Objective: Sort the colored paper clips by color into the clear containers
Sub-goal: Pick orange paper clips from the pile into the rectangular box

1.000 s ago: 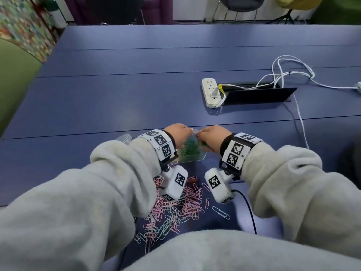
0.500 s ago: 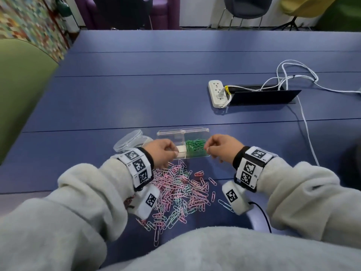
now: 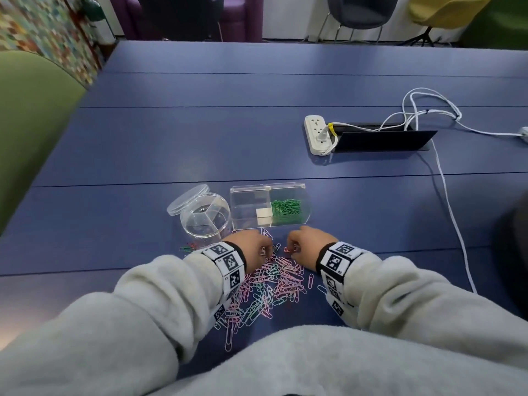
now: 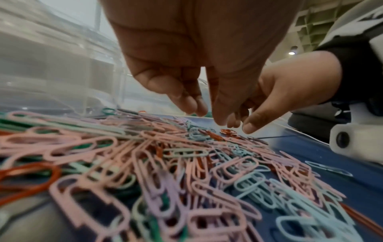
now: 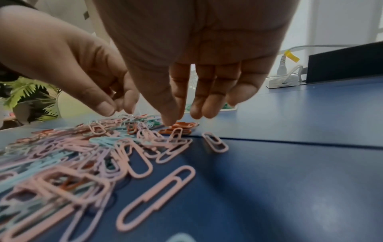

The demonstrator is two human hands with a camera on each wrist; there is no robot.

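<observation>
A heap of pink, pale blue, lilac, green and red paper clips (image 3: 271, 284) lies on the blue table in front of me. Behind it stands a clear rectangular box (image 3: 248, 208), its right compartment holding green clips (image 3: 285, 208). A round divided clear container (image 3: 205, 221) stands left of it, its lid (image 3: 187, 200) leaning on the rim. My left hand (image 3: 264, 251) hangs over the heap's far edge, fingertips (image 4: 199, 113) down, with nothing plainly held. My right hand (image 3: 291, 248) hovers beside it with fingers nearly straight. Its thumb touches a small bunch of red clips (image 5: 180, 126).
A white power strip (image 3: 315, 135) with white cables (image 3: 445, 201) and a black cable flap (image 3: 383, 141) sit at the far right. A green chair (image 3: 25, 115) stands at the table's left edge. A few green and red clips (image 3: 190, 248) lie left of my left wrist.
Both hands have drawn back from the rectangular box to the near heap of clips. The box now stands free on the table.
</observation>
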